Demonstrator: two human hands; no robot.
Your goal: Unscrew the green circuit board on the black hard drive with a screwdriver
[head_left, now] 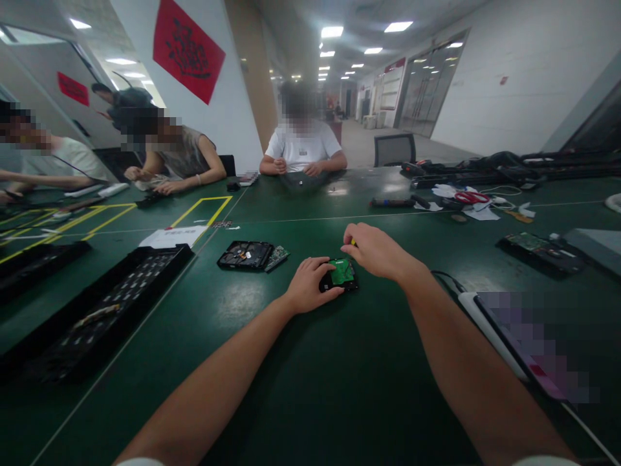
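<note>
Gripping a hard drive (341,275) flat on the tabletop (301,388), the left hand (309,285) clasps its edge; right hand (376,251), closed on a yellow-tipped tool (353,243), hovers just above.

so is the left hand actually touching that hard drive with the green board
Touching. The head view shows the left hand resting on the near left edge of the hard drive, fingers curled over its corner with no gap visible.

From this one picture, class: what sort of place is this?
Probably an electronics disassembly or repair workshop: the left hand steadies a hard drive with a green circuit board, another opened drive lies nearby, and black parts trays line the green table.
</note>
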